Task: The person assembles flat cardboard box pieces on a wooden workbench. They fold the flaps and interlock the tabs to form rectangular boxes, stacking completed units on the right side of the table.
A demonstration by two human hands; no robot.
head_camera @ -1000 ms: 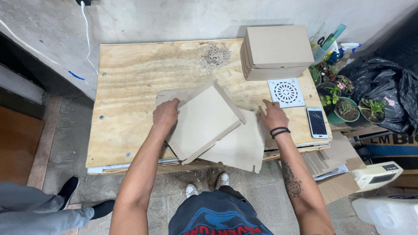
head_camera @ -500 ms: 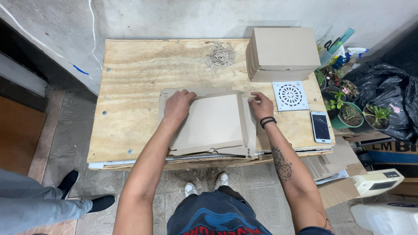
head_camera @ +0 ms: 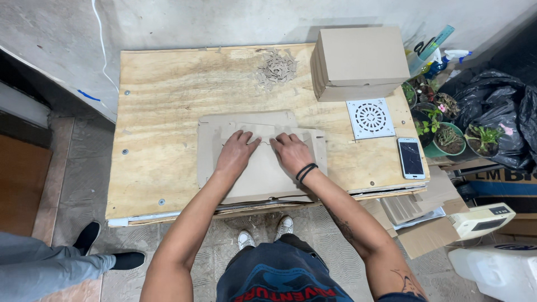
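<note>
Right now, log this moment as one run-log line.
left hand: flat on tan die-cut cardboard sheet | right hand: flat on same sheet | sheet: lying on plywood table | closed cardboard boxes: stacked far right

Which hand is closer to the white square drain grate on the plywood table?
Right. The right hand lies flat on the cardboard sheet, nearer the white square drain grate; the left hand rests farther away.

Counts on & by the table
2 hands (head_camera: 235, 154) (head_camera: 292, 152), 1 flat cardboard sheet (head_camera: 263, 179), 1 closed box (head_camera: 361, 61), 1 white grate (head_camera: 370, 118), 1 phone (head_camera: 411, 157), 1 scrap pile (head_camera: 276, 68), approx. 4 potted plants (head_camera: 447, 137).
</note>
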